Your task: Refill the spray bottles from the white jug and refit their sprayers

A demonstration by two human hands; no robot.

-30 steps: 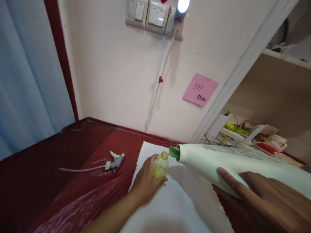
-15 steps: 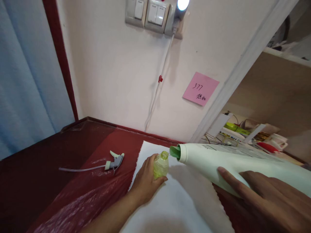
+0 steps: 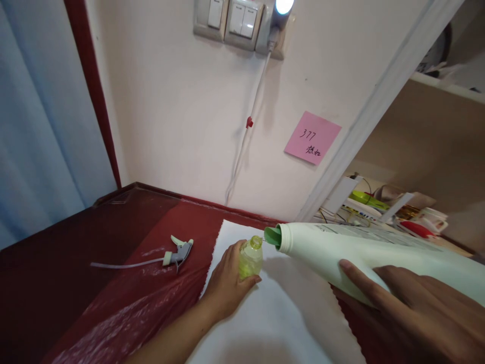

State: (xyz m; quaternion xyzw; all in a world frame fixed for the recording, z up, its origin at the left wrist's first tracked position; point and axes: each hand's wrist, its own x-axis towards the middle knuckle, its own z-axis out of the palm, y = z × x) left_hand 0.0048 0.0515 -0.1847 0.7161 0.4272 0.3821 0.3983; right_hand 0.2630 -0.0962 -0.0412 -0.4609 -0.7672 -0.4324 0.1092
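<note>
My left hand [image 3: 226, 283] is wrapped round a small yellow-green plastic bottle [image 3: 250, 259] that stands upright and uncapped on a white cloth [image 3: 273, 323]. My right hand [image 3: 413, 308] grips a large white jug [image 3: 364, 253] tipped nearly level. Its green spout [image 3: 272, 236] sits right at the small bottle's open mouth. Whether liquid flows I cannot make out.
A grey and pale-green spray trigger head with its tube [image 3: 176, 254] lies on the dark red plastic-covered table [image 3: 113, 283] to the left. A pink note [image 3: 311, 138], switches and a white cable hang on the wall. Cluttered shelves [image 3: 382, 205] stand at the right.
</note>
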